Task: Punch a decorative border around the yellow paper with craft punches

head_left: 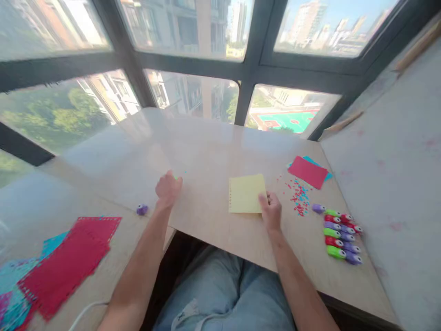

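1. In the head view, the left hand (168,187) is above the pale table (206,151), with its fingers curled closely together. It holds a small green object (176,178), of which only a little part shows by the thumb, so its shape cannot be told.
2. The right hand (271,209) holds the yellow sheet (246,194) in a narrow pinch at its right side, near the lower corner, and the thumb lies on top. The sheet is in front of the person, between the two hands, and a row of small holes runs along its left edge.
3. To the right of this hand, there are scattered red and blue paper bits (301,197). Just behind them a red card (308,172) lies partly over a blue card (312,160).
4. Nearer to the wall (396,193), small figures with big eyes (339,235), in red, green and purple, lie close together in rows. One purple figure (141,209) lies apart, just beside the left forearm.
5. At the far left, red sheets (65,266) with holes along their edges overlap blue sheets (17,276). A white cable (87,311) passes near the left forearm.
6. Beyond the table stand windows with dark frames (193,64), and outside them buildings and trees are seen.
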`<state>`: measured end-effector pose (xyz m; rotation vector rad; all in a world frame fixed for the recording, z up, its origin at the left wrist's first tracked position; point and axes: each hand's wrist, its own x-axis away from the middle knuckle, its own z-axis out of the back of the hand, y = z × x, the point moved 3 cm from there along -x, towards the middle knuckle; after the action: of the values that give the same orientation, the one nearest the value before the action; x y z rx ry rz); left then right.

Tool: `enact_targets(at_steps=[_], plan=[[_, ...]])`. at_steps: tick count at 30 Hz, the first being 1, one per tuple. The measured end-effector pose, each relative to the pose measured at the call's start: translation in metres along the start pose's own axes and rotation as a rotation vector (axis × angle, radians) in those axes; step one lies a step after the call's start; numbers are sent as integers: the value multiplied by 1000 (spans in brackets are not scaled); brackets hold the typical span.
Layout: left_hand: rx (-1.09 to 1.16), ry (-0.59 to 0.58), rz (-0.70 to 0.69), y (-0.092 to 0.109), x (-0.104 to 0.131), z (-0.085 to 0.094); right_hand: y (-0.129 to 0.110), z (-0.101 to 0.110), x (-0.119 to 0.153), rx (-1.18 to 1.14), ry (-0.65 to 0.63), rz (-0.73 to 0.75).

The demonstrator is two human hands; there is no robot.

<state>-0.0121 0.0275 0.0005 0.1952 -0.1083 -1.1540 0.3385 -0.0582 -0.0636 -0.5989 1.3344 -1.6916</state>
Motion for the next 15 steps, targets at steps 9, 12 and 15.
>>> enact_targets(at_steps=[9,12,15], plan=[[-57,-64,-27,-9,-22,9,-1,1,1,-33,-6,-23],[-86,-97,-39,-11,-23,7,-1,0,1,-23,-8,-24],[-100,-111,-86,-6,-21,6,-1,0,1,-23,-4,-22]])
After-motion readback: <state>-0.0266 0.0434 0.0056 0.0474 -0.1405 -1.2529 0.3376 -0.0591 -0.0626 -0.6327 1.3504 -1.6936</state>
